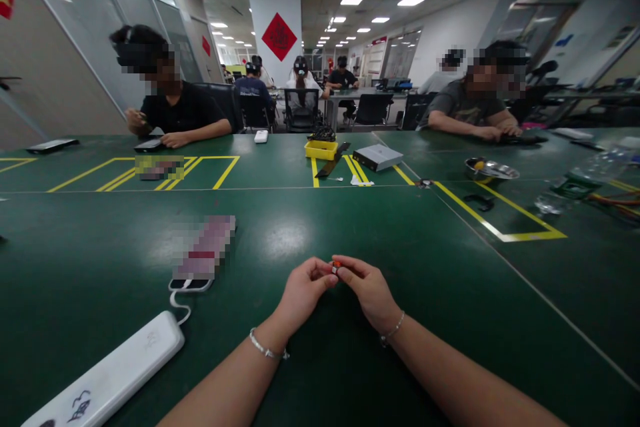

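Between the fingertips of both hands is a tiny cube-like piece (336, 267), orange on top with a white patch and dark edges. My left hand (306, 285) pinches it from the left, thumb and forefinger closed. From the right, my right hand (369, 285) pinches the same piece, its forefinger reaching over the top. The fingers cover much of the piece, so its exact kind is hard to make out. Both hands are held low over the green table (270, 340), near its middle.
To the left lie a white power strip (115, 363) and a phone (207, 247) with a white cable. Farther back are a yellow tray (321, 149), a grey box (377, 157), a metal bowl (493, 169) and a plastic bottle (575, 180). Two people sit across the table.
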Tool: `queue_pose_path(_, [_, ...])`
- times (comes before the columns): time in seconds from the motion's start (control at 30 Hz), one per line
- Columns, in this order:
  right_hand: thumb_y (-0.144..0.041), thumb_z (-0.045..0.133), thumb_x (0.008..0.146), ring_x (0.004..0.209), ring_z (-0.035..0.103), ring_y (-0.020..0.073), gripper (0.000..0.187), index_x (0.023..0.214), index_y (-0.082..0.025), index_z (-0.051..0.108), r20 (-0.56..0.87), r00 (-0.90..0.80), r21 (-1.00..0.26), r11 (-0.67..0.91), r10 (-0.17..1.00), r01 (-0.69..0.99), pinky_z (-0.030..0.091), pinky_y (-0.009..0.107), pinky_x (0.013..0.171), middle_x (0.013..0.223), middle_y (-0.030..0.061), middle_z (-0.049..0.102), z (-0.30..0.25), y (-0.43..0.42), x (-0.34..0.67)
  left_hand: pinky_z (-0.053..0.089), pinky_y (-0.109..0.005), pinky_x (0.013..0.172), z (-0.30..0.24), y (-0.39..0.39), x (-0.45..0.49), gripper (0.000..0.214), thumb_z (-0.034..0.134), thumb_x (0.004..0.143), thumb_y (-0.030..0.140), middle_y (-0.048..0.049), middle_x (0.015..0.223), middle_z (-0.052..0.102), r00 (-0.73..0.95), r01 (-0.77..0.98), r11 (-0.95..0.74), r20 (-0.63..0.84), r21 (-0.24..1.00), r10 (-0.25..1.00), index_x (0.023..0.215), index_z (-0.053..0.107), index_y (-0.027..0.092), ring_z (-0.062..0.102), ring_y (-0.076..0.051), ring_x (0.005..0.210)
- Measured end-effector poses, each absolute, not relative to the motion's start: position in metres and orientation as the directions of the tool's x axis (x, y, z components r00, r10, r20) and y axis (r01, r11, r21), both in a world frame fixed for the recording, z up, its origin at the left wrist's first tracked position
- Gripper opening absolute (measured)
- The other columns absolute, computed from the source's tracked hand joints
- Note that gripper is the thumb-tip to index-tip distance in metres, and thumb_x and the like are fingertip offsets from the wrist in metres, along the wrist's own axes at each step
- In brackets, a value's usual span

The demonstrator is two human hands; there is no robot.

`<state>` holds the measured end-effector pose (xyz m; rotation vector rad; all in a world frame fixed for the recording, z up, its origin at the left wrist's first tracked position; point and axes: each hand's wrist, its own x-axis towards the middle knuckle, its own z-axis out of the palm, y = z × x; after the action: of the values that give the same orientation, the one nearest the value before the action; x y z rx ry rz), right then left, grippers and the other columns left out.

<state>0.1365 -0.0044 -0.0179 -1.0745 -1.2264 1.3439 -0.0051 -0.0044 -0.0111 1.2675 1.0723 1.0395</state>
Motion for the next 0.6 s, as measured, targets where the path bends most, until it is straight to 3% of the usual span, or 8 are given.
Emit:
queue_pose_path(0.27, [-0.029,0.061,0.064,0.077,0.058,0.0142,0.021,0.081,-0.016,0.060,0.032,-0.069,-0.999,0.034,0.997,0.027,0.045,0.029,0.075,0.081,0.0032,0.062,-0.013,-0.009,0.131,0.043,-0.024,0.059,-0.016,-0.006,-0.005,0.010,0.054,0.072,0.024,0.0009,0.066,0.061,0.227,0.212,-0.054,0.005,0.976,0.974,0.078,0.056,0.016,0.056,-0.012,0.063])
queue_pose_path(0.37, [-0.030,0.056,0.068,0.076,0.057,0.0140,0.021,0.084,-0.016,0.057,0.073,-0.044,-0.995,0.076,0.996,0.063,0.046,0.029,0.072,0.081,0.0031,0.060,-0.012,-0.001,0.139,0.045,-0.026,0.065,-0.016,-0.010,-0.006,0.015,0.049,0.076,0.025,-0.0016,0.079,0.063,0.266,0.289,-0.134,0.055,0.948,0.962,0.087,0.056,0.018,0.058,-0.014,0.071])
queue_pose_path(0.43, [-0.032,0.051,0.070,0.074,0.057,0.0143,0.024,0.088,-0.017,0.055,0.108,0.028,-0.977,0.101,0.994,0.185,0.046,0.030,0.069,0.082,0.0039,0.059,-0.008,0.010,0.163,0.045,-0.028,0.073,-0.015,-0.014,-0.010,0.019,0.048,0.076,0.024,-0.0028,0.091,0.062,0.299,0.371,-0.206,0.094,0.905,0.950,0.094,0.054,0.020,0.057,-0.015,0.082])
queue_pose_path(0.5, [-0.031,0.049,0.070,0.075,0.055,0.0153,0.024,0.088,-0.016,0.056,0.221,0.155,-0.868,0.122,0.963,0.481,0.045,0.032,0.070,0.084,0.0056,0.057,-0.001,0.020,0.205,0.042,-0.032,0.081,-0.013,-0.017,-0.014,0.023,0.050,0.075,0.024,-0.0036,0.098,0.060,0.323,0.496,-0.273,0.117,0.824,0.939,0.098,0.054,0.022,0.055,-0.017,0.091])
queue_pose_path(0.57, [-0.029,0.048,0.069,0.081,0.052,0.0176,0.024,0.086,-0.016,0.059,0.376,0.261,-0.607,0.023,0.889,0.795,0.042,0.035,0.075,0.089,0.0084,0.055,0.006,0.025,0.260,0.040,-0.034,0.085,-0.010,-0.020,-0.017,0.025,0.050,0.075,0.024,-0.0042,0.101,0.058,0.347,0.594,-0.323,0.127,0.737,0.929,0.100,0.053,0.022,0.052,-0.019,0.096])
queue_pose_path(0.6, [-0.028,0.046,0.069,0.085,0.051,0.0193,0.025,0.086,-0.016,0.060,0.407,0.314,-0.480,-0.091,0.858,0.873,0.041,0.036,0.076,0.092,0.0102,0.054,0.008,0.025,0.289,0.039,-0.035,0.087,-0.008,-0.021,-0.018,0.026,0.050,0.076,0.024,-0.0044,0.102,0.057,0.367,0.617,-0.347,0.131,0.707,0.921,0.101,0.053,0.022,0.050,-0.019,0.098])
